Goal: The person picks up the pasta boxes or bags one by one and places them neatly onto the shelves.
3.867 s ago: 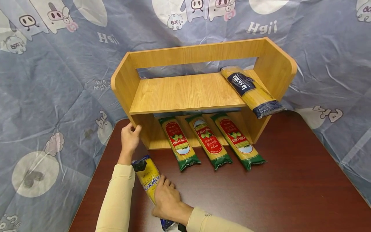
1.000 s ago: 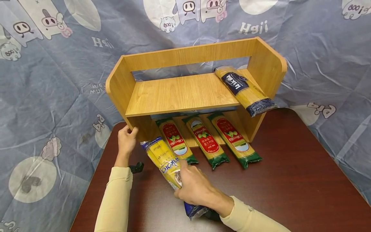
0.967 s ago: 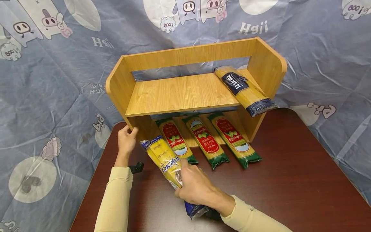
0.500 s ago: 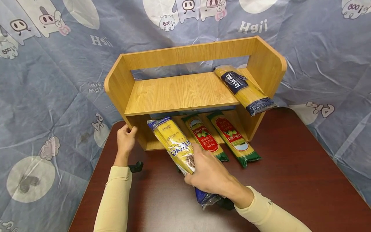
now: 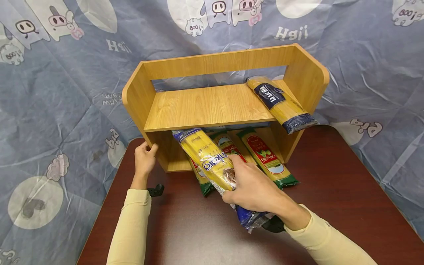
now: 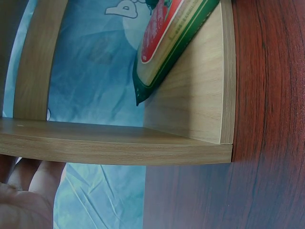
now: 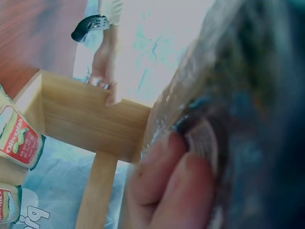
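My right hand [image 5: 255,184] grips a yellow and blue "Ankara" spaghetti packet [image 5: 212,158] near its lower part. The packet is tilted, its far end just under the front of the wooden shelf's upper board [image 5: 212,106]. It hides much of two green and red Olivoilà spaghetti packets on the lower level, one showing its green end [image 5: 206,187]. In the right wrist view, fingers [image 7: 176,181] press the plastic wrap. My left hand [image 5: 144,160] holds the front edge of the shelf's left side panel [image 5: 140,99]; the left wrist view shows fingers [image 6: 40,186] against its outer face.
A third Olivoilà packet [image 5: 266,156] lies at the lower right, its end sticking out over the dark red table [image 5: 185,235]. A "La Sicilia" spaghetti packet [image 5: 279,103] lies slanted on the upper board, overhanging its front. A patterned blue cloth [image 5: 66,110] hangs behind.
My right hand has lifted the Ankara packet off the table and carried it rightward and up, over the Olivoilà packets toward the shelf. My left hand has stayed on the side panel.
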`<state>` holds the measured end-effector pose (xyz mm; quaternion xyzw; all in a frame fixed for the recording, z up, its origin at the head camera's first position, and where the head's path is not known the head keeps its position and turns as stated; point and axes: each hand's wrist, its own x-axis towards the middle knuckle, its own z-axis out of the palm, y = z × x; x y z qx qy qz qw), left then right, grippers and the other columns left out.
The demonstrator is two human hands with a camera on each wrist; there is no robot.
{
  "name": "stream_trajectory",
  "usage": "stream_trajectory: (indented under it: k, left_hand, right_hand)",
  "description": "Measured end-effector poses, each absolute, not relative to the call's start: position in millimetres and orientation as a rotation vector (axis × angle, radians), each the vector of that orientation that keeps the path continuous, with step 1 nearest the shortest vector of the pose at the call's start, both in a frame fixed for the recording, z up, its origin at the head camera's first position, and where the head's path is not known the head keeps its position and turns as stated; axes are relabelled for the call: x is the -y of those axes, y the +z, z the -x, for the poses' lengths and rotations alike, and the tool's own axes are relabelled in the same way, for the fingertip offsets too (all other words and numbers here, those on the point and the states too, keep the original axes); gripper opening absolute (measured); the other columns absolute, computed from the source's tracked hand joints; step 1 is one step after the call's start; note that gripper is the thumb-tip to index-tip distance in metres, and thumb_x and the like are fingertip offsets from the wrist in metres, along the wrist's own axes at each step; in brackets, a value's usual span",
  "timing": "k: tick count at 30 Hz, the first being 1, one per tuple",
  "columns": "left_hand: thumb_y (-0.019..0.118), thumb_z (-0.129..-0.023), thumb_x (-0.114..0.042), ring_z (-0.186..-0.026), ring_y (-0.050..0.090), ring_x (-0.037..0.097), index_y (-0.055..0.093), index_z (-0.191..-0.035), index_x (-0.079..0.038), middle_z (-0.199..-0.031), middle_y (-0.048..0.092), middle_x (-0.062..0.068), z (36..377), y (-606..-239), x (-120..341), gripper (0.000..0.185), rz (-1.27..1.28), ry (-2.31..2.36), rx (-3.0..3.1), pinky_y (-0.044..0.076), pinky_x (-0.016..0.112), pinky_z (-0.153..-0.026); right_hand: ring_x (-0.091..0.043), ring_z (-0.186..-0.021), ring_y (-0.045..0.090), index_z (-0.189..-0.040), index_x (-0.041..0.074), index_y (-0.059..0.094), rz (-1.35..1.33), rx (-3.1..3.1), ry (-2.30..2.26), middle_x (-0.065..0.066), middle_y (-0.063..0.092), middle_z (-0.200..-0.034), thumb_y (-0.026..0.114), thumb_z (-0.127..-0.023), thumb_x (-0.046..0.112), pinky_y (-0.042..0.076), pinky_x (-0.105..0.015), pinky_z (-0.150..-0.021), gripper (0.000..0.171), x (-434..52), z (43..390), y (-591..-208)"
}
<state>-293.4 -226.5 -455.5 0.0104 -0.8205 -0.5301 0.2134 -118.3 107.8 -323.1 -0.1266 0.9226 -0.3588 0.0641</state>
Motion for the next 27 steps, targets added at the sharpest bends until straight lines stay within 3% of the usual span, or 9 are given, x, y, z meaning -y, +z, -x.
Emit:
stream_trajectory:
  k: [7,17,27]
  left_hand:
    - [0.060,-0.097,-0.009,-0.088,0.070,0.031,0.074,-0.113,0.003,-0.102,0.074,0.022,294.5,-454.9,226.9,0.024,-0.032,-1.492,2.283,0.050,0.015,-0.062]
    - [0.060,-0.097,-0.009,-0.090,0.070,0.031,0.074,-0.113,0.002,-0.102,0.073,0.022,294.3,-454.5,227.1,0.024,-0.029,-1.508,2.276,0.050,0.016,-0.064]
    - [0.060,-0.098,-0.012,-0.090,0.071,0.031,0.074,-0.116,0.000,-0.104,0.074,0.020,292.7,-456.5,227.6,0.026,-0.041,-1.518,2.285,0.052,0.019,-0.064]
  right_hand:
    - [-0.015,-0.076,0.062,-0.144,0.005,0.039,0.426,-2.796,-1.104,-0.006,0.063,-0.098,0.082,-0.070,0.017,0.053,-0.030,-0.063,0.087,-113.1,118.8,-307.6]
    - [-0.022,-0.080,0.064,-0.144,0.004,0.038,0.414,-2.892,-1.016,-0.011,0.063,-0.102,0.082,-0.074,0.023,0.054,-0.034,-0.066,0.086,-124.5,157.2,-279.8]
    - [-0.027,-0.079,0.064,-0.143,0.000,0.037,0.321,-2.867,-1.005,-0.016,0.059,-0.102,0.081,-0.076,0.023,0.055,-0.034,-0.060,0.084,-124.5,193.4,-259.9]
